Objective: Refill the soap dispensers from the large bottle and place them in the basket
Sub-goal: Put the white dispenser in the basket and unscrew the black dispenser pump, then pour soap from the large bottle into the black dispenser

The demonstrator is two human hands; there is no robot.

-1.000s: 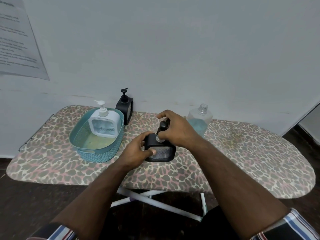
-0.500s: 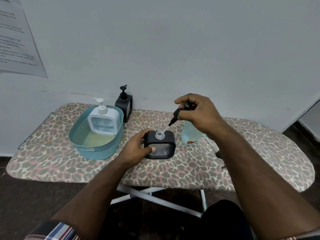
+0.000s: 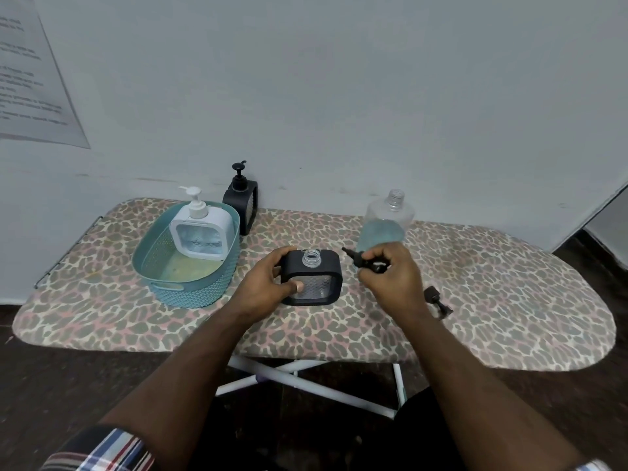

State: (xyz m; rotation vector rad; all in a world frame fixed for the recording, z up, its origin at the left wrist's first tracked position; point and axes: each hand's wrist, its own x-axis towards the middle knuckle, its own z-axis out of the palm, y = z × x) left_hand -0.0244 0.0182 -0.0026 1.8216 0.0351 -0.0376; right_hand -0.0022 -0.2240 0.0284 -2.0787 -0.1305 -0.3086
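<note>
Gripping black dispenser point(image 3: 312, 277) with left hand point(image 3: 268, 283), neck uncapped, mid-board | right hand point(image 3: 390, 273) clamped on black pump point(image 3: 360, 259) | white dispenser point(image 3: 203, 232) sat in teal basket point(image 3: 190, 287) | wall sheet point(image 3: 30, 73) text unreadable

Left hand point(image 3: 268, 283) and right hand point(image 3: 390, 266), both gripping.

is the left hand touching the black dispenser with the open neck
Touching. The head view shows the left hand wrapped round the left side of the open black dispenser, thumb pressed on its front window and fingers behind its top edge.
</note>
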